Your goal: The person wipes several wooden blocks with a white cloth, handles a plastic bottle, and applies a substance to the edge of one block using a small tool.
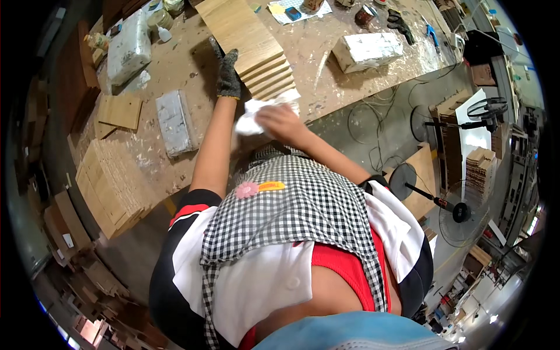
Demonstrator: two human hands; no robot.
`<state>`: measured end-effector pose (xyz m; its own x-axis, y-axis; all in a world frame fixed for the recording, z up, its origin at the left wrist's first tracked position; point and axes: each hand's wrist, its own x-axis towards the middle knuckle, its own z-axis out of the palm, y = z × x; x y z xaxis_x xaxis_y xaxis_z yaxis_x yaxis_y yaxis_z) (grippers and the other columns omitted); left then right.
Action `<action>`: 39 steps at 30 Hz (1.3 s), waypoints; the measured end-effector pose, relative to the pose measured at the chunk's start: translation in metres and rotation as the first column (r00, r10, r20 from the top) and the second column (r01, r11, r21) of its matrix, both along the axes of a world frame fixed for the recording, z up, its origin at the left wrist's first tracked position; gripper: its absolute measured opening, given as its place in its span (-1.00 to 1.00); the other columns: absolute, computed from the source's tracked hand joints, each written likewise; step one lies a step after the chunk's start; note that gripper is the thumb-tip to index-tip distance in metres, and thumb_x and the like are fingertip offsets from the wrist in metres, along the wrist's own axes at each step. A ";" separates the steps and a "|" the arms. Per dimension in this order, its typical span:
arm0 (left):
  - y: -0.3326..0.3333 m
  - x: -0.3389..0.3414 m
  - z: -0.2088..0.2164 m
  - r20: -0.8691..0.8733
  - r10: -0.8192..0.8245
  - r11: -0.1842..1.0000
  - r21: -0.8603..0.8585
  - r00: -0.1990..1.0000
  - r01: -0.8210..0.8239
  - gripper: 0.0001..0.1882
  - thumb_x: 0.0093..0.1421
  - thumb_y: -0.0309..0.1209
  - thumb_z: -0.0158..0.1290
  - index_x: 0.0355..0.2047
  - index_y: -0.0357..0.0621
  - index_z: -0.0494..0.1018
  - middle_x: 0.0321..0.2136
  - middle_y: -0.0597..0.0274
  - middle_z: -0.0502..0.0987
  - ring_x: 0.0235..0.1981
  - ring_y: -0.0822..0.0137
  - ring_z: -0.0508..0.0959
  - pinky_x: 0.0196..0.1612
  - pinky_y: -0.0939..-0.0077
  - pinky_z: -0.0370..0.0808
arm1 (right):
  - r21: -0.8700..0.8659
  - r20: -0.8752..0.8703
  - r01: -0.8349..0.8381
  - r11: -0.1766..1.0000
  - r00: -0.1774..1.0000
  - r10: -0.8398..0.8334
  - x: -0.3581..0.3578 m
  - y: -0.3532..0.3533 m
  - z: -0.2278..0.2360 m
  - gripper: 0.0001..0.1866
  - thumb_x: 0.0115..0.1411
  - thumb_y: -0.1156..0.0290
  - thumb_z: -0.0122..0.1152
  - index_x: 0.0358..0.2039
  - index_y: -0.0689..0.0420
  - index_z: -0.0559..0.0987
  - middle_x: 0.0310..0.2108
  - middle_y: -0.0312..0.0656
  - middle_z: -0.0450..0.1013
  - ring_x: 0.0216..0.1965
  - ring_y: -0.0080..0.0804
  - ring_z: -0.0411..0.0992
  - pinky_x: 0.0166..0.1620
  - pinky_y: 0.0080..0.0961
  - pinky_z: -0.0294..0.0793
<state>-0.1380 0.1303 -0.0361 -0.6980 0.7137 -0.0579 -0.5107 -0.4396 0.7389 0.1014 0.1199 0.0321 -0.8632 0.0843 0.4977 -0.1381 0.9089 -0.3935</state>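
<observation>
A stack of light wooden boards [245,36] lies fanned in steps on the workbench [201,76], its stepped ends toward me. My left hand [228,76], in a dark grey work glove, rests against the left side of the stack with its fingers stretched along the edge. My bare right hand [281,121] is closed on a white cloth [249,119] at the near ends of the boards. The cloth touches the lowest board ends and hides part of them. The right fingers are slightly blurred.
A white-wrapped block [175,123] and a pile of boards [111,181] lie on the left. Another white block [368,51], a dark glove [399,26] and an open can [366,16] sit on the right. Cables [379,116] and fans [402,181] stand beyond the bench's right edge.
</observation>
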 end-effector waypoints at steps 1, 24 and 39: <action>-0.003 -0.004 -0.005 -0.011 0.017 1.000 -0.001 1.000 -0.017 -0.12 0.16 -0.50 0.04 0.43 0.03 -0.14 0.20 0.14 0.28 0.09 0.19 0.38 0.16 0.32 0.37 | -0.067 -0.063 0.097 0.993 0.993 -0.101 0.009 0.007 -0.003 -0.65 0.02 0.58 0.19 -0.11 0.11 0.54 -0.08 -0.20 0.50 0.00 -0.24 0.45 -0.04 -0.30 0.37; 0.004 0.013 0.017 0.017 0.025 0.998 -0.051 1.000 -0.024 -0.13 0.21 -0.50 0.00 0.44 0.05 -0.19 0.32 0.19 0.13 0.23 0.22 0.25 0.26 0.32 0.23 | -0.287 0.081 0.689 0.665 0.709 -0.700 0.087 0.088 -0.017 -0.60 0.01 0.70 0.11 -0.08 0.24 0.55 -0.12 0.03 0.49 -0.10 0.00 0.48 -0.04 -0.23 0.48; -0.001 0.026 0.015 0.146 0.047 0.955 -0.296 0.988 -0.002 -0.37 0.16 0.00 0.12 0.13 -0.09 0.34 -0.03 0.15 0.49 -0.04 0.21 0.50 0.03 0.27 0.46 | 0.342 0.191 0.079 0.937 0.970 -0.151 0.039 -0.011 -0.054 -0.62 0.14 0.43 0.07 -0.01 0.15 0.55 0.14 -0.20 0.37 0.28 -0.26 0.24 0.18 -0.27 0.30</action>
